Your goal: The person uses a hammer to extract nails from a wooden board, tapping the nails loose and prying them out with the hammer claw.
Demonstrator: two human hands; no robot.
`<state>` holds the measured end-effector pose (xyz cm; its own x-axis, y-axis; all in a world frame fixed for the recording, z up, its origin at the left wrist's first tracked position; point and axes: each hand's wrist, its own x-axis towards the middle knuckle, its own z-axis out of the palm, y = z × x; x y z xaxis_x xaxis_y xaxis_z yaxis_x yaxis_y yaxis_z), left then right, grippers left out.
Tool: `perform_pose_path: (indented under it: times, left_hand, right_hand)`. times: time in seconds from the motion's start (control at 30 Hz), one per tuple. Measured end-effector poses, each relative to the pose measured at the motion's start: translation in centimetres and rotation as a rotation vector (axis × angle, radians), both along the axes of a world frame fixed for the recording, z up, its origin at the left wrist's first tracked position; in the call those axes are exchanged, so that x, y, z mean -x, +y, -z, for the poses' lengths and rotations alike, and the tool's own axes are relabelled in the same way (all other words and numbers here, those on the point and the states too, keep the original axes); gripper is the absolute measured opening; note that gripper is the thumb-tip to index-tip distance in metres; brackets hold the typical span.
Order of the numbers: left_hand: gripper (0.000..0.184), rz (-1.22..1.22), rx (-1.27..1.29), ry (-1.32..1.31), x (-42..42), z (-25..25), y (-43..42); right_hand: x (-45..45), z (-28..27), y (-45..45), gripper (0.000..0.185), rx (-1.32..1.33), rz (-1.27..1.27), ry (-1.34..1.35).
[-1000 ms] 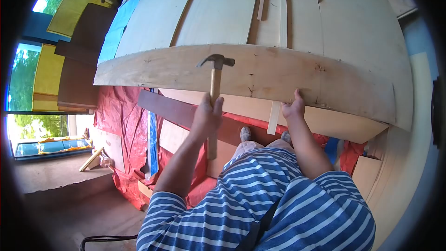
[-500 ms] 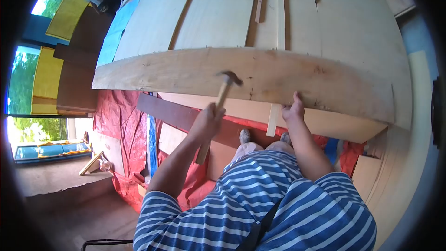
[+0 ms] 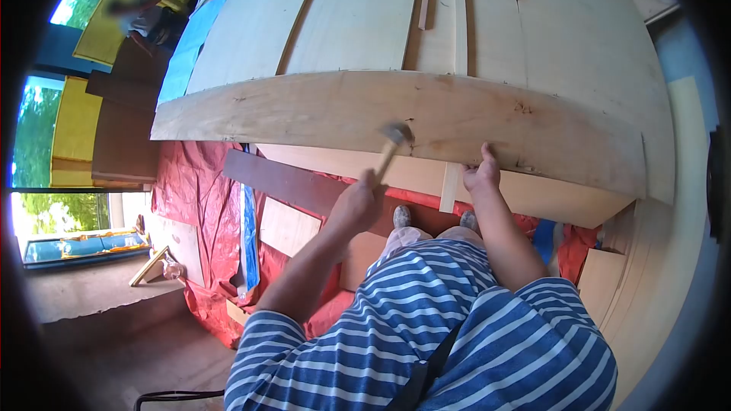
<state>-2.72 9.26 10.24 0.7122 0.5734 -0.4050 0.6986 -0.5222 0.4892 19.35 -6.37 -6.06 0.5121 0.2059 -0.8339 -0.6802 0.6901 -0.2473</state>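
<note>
In my left hand [image 3: 358,205] is a claw hammer [image 3: 388,157], gripped by its wooden handle. Motion blurs its metal head, which is over the front face of a long wooden board [image 3: 320,110]; whether it touches the wood I cannot tell. My right hand [image 3: 483,173] grips the lower edge of that board, thumb up against its face and fingers curled below. Dark marks and small specks dot the board near the hammer head. A short pale wood strip [image 3: 449,186] sticks out below the edge, just left of my right hand.
Beyond the board spreads a large pale plywood panel [image 3: 358,23] with long gaps and loose strips. Red sheeting [image 3: 194,190], a brown plank [image 3: 282,183] and more boards lie around my feet [image 3: 402,217]. Another person [image 3: 145,21] is at the upper left.
My left hand and the hammer have moved right, the head lying nearer my right hand. My right hand keeps its hold on the board. The person at upper left has shifted.
</note>
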Motion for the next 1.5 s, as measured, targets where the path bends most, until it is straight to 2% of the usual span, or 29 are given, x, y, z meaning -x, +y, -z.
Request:
perform_pose_path:
  times: [0.03, 0.07, 0.13, 0.2, 0.3, 0.33, 0.43, 0.47, 0.6, 0.7, 0.8, 0.87, 0.9, 0.97, 1.07, 1.17, 1.2, 1.3, 1.33, 1.37, 1.43, 1.5]
  left_hand:
    - [0.039, 0.081, 0.001, 0.096, 0.0, 0.4, 0.3]
    - [0.035, 0.099, -0.039, 0.074, 0.3, 0.5, 0.6]
    - [0.035, 0.048, -0.068, -0.072, -0.9, -2.4, 0.7]
    - [0.035, -0.002, -0.099, -0.231, -0.1, -2.5, 0.1]
    - [0.038, 0.089, -0.043, -0.001, 0.3, 0.1, 0.6]
    - [0.04, 0.16, -0.022, 0.149, 0.3, 0.8, 0.9]
    - [0.039, 0.176, -0.062, -0.061, 0.8, 0.6, 1.1]
    - [0.037, 0.082, -0.04, -0.056, 1.0, 0.5, 0.4]
    - [0.035, 0.127, -0.002, -0.007, 1.1, 3.6, 2.2]
    - [0.032, -0.298, 0.486, -0.176, 1.2, 3.0, 3.5]
    - [0.026, -0.671, 0.716, -0.434, -0.2, 2.2, 2.6]
    - [0.026, -0.902, 0.819, -0.536, -1.7, 3.7, 0.8]
    - [0.027, -0.935, 0.83, -0.458, -2.9, 4.2, -0.6]
    - [0.028, -0.735, 1.039, -0.355, -4.3, 3.7, -2.0]
    - [0.028, -0.904, 0.995, -0.515, -3.1, 3.7, -2.4]
    - [0.03, -1.199, 0.801, -0.66, -4.5, 5.1, -3.9]
    - [0.03, -1.205, 0.888, -0.684, -5.3, 5.2, -4.2]
    - [0.03, -0.621, 0.662, -0.327, -5.9, 4.1, -3.6]
    - [0.031, -0.477, 0.429, -0.213, -5.8, 2.9, -3.0]
    - [0.04, -0.25, 0.047, -0.222, -4.6, 4.9, -1.8]
    - [0.049, -0.113, -0.234, -0.096, -4.4, 1.6, -1.4]
    - [0.049, 0.053, -0.345, -0.156, -4.4, -1.1, -1.8]
  right_hand:
    - [0.2, 0.3, -0.3, 0.046, -0.008, -0.009, 0.006]
    - [-0.1, 0.5, -0.3, 0.046, -0.017, -0.016, 0.007]
    - [-1.1, 1.4, 0.1, 0.046, -0.054, -0.016, -0.044]
    - [0.1, 1.3, -0.5, 0.043, -0.032, -0.01, -0.034]
    - [0.0, 0.2, -0.3, 0.044, -0.051, 0.001, -0.032]
    - [0.5, 0.5, -0.6, 0.043, -0.026, -0.023, -0.037]
    - [-0.5, 1.5, -0.1, 0.042, 0.008, -0.058, -0.058]
    - [-0.2, 2.1, -0.5, 0.042, 0.013, -0.055, -0.027]
    - [0.4, -0.4, -0.6, 0.043, 0.045, -0.084, -0.027]
    - [0.4, -0.3, -0.4, 0.044, 0.053, -0.058, -0.016]
    - [0.6, -0.5, -0.6, 0.043, 0.043, -0.064, -0.023]
    - [0.9, -1.3, -0.7, 0.044, 0.015, -0.069, -0.067]
    - [1.1, -1.4, -0.7, 0.044, 0.0, -0.076, -0.088]
    - [0.8, -1.0, -0.5, 0.044, -0.011, -0.077, -0.075]
    - [0.9, -0.9, -0.8, 0.044, 0.015, -0.087, -0.05]
    - [0.9, -0.7, -0.9, 0.046, 0.003, -0.092, -0.052]
    - [0.9, -0.5, -1.0, 0.047, -0.006, -0.1, -0.06]
    - [0.7, -0.1, -1.2, 0.048, -0.064, -0.14, -0.036]
    - [0.6, -0.4, -1.2, 0.048, -0.05, -0.14, -0.026]
    - [0.6, -0.7, -1.1, 0.048, -0.038, -0.138, -0.015]
    - [0.6, -0.7, -1.1, 0.047, -0.043, -0.127, -0.007]
    - [0.7, -0.3, -1.1, 0.047, -0.074, -0.11, -0.017]
